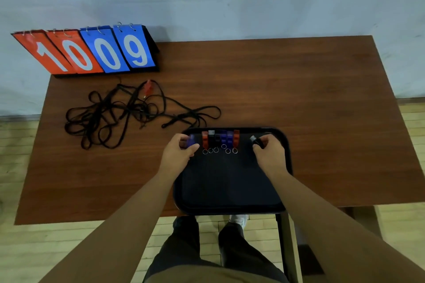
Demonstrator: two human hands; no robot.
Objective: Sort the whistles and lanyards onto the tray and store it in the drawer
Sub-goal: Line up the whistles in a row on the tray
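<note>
A black tray [230, 190] lies at the table's near edge. Along its far side stands a row of several whistles [219, 139], red, grey, black and blue, each with a small metal ring. My left hand [181, 154] is over the tray's far left corner and pinches a blue whistle [190, 140]. My right hand [269, 154] is over the far right part and grips a black whistle [255, 141]. A tangle of black lanyards [119, 114] lies on the table to the left, with a red whistle [147, 87] still among them.
A flip scoreboard [92, 51] reading 1 0 0 9 stands at the table's back left corner. The brown table [287, 89] stands against a pale wall. A table leg [289, 246] and my legs show below the near edge.
</note>
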